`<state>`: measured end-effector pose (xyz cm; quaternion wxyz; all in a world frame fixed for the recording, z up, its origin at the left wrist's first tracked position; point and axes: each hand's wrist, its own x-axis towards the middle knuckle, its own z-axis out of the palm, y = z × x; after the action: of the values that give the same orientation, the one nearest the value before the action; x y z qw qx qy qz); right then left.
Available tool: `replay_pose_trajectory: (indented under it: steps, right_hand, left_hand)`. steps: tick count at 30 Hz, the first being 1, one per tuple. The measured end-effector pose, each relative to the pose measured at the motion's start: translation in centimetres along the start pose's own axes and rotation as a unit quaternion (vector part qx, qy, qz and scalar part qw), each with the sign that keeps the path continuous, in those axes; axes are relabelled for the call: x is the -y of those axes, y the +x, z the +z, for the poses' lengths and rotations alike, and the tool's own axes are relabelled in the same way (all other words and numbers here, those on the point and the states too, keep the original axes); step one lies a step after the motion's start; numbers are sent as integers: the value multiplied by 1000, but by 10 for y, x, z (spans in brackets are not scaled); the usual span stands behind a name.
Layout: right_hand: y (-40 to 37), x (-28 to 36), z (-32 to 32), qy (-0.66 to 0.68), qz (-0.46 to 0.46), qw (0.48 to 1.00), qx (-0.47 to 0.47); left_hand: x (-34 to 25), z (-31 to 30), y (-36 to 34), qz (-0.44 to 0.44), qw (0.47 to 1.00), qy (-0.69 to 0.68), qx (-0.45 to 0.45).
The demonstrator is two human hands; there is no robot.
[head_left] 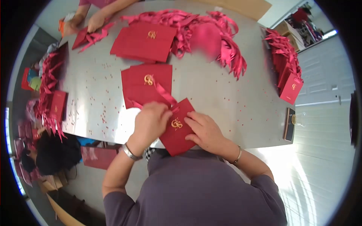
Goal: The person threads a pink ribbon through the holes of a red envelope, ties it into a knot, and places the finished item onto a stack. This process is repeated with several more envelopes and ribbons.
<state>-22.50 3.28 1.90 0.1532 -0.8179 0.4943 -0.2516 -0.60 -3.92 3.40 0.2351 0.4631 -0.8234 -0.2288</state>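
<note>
A flat red paper bag (174,139) with a gold emblem lies tilted at the table's near edge, in front of my body. My left hand (150,119) is closed at its upper left, with a pink-red ribbon (164,92) running up from the fingers. The ribbon's exact hold is partly hidden by the hand. My right hand (205,132) grips the bag's right edge, fingers on its face and thumb lower down. Just beyond my left hand, more red bags (137,88) lie overlapped, partly under the ribbon.
Farther back are a stack of red bags (132,43) and a heap of ribbons (184,24). Ribboned bags line the left (58,103) and right (291,88) table edges. Small red bits dot the tabletop (233,109). At the far left, another person's hands (96,20) handle a ribboned bag.
</note>
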Motion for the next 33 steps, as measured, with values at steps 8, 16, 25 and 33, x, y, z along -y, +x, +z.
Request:
replay_pose_trajectory:
  steps: [8,16,25,33]
  right_hand:
    - [103,-123,-56,-145,-7,975,-170]
    - [156,-183,-30,-368,121,921,-39]
    - [68,-109,-67,-301,-77,948,-68]
    - [0,-66,-81,-254,33,965,57]
  left_hand:
    - [-24,-15,6,-136,988,-30,73]
    - [-35,-54,-4,-87,990,-49,100]
    - [-8,-89,-23,118,976,-136,-118]
    - [69,-47,-49,-64,978,-69,-186]
